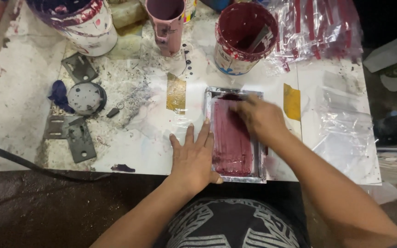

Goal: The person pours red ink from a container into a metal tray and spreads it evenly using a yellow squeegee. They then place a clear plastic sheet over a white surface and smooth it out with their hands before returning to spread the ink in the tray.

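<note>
1. Far left, at about 9 o'clock on the paint-spattered table (19, 105): grey metal plates (80, 142), a round grey disc (86, 98) and a blue rag (59, 94).
2. At 11 o'clock stands a white bucket (88, 27) streaked with purple; at 12 o'clock, a pink jug (167, 25).
3. Left hand (193, 158), at 6 o'clock: flat and open, fingers spread, palm down on the table, its edge touching the left rim of the frame. It holds nothing.
4. Frame (235, 133), centre: a small, metal-rimmed rectangular screen, near the table's front edge, coated with wet dark-red ink. It looks light and stiff at the rim but slippery with ink; the mesh is probably delicate, so the clean rim is the safest grip.
5. Right hand (258, 117): blurred over the frame's upper part, fingers curled; I cannot tell what it holds.
6. At 1 o'clock: a can (244, 39) of dark-red ink. At 2 to 3 o'clock: clear plastic bags (341, 124).
</note>
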